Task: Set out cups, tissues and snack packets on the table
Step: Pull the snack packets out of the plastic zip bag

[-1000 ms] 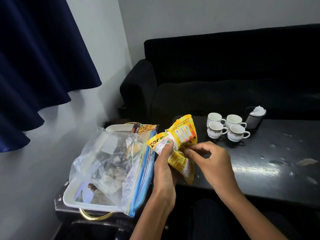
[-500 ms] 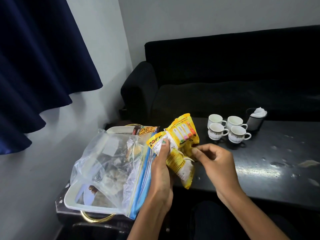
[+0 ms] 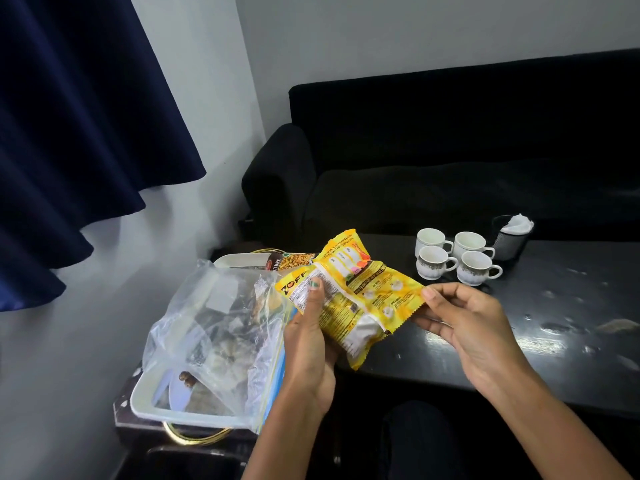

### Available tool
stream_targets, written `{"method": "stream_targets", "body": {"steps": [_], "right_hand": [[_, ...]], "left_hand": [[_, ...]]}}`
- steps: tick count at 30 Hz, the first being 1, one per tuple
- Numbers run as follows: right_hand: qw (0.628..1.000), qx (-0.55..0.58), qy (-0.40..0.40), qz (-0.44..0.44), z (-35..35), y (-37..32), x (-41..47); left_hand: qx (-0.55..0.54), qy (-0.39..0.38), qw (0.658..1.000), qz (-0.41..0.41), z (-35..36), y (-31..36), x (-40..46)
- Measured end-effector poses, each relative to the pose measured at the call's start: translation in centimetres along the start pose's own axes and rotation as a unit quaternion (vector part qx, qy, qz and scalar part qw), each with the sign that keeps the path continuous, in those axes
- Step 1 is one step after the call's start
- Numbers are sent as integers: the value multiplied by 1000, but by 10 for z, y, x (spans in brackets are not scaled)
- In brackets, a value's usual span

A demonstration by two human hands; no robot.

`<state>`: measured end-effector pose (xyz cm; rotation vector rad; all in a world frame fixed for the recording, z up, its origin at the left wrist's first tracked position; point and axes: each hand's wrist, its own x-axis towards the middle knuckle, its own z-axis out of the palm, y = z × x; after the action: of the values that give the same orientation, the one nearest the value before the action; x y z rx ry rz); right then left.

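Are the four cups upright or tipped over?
Upright. All four cups stand on the table with their open mouths facing up, beside the tissue holder.

Looks like a home living room or small lounge. Black fabric sofa (image 3: 450, 161) against a plain grey-white wall (image 3: 398, 32), dark blue curtain (image 3: 79, 109) hanging at left. Low glossy black coffee table (image 3: 554, 344) in front of the sofa, surface scuffed and smeared. On it four white teacups (image 3: 457, 259) grouped together, just beside a black mesh holder with tissues (image 3: 512, 237). White tray with gold handle (image 3: 194, 415) on a small side stand by the wall.
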<state>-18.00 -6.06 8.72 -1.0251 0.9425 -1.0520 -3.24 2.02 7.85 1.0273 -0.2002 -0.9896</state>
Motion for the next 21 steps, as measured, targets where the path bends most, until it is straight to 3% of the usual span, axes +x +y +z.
{"method": "stream_targets", "body": {"steps": [5, 8, 14, 21], "right_hand": [[997, 67, 28, 34, 2, 3, 0], [999, 18, 25, 29, 1, 2, 1], [994, -92, -49, -23, -3, -15, 8], [989, -44, -133, -37, 0, -21, 5]], "left_hand": [[-22, -26, 999, 0, 4, -2, -3], [5, -29, 999, 16, 3, -1, -4], [120, -47, 990, 57, 4, -2, -8], [174, -120, 977, 33, 9, -10, -18]]}}
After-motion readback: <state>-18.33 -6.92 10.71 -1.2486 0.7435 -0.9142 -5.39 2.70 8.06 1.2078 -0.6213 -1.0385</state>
